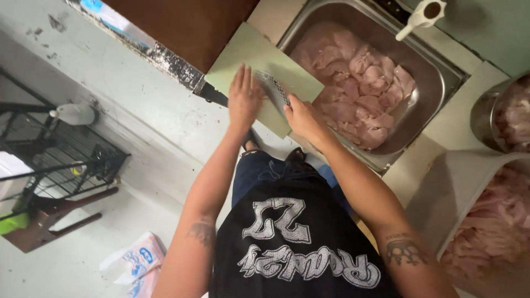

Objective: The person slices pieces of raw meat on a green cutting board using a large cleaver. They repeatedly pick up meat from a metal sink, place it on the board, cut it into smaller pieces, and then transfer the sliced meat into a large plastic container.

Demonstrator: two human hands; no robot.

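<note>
The left hand (pixel 244 99) is pressing flat, fingers together, on a pale green rectangular plastic cutting board (pixel 259 66) beside the steel sink (pixel 436 69) of raw pink meat (pixel 359 88), while the right hand (pixel 301 117) is gripping a grid-patterned metal blade (pixel 274 88) on that board.

Right edge cuts off round steel pot (pixel 490 113) and white bag of pink meat (pixel 486 221); textured grey object (pixel 274 87) between hands blurred, unidentifiable.

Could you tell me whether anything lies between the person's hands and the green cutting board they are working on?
Nothing visible does. The left hand lies flat on the green cutting board, and the right hand rests at its edge beside the knife blade lying on the board.
</note>
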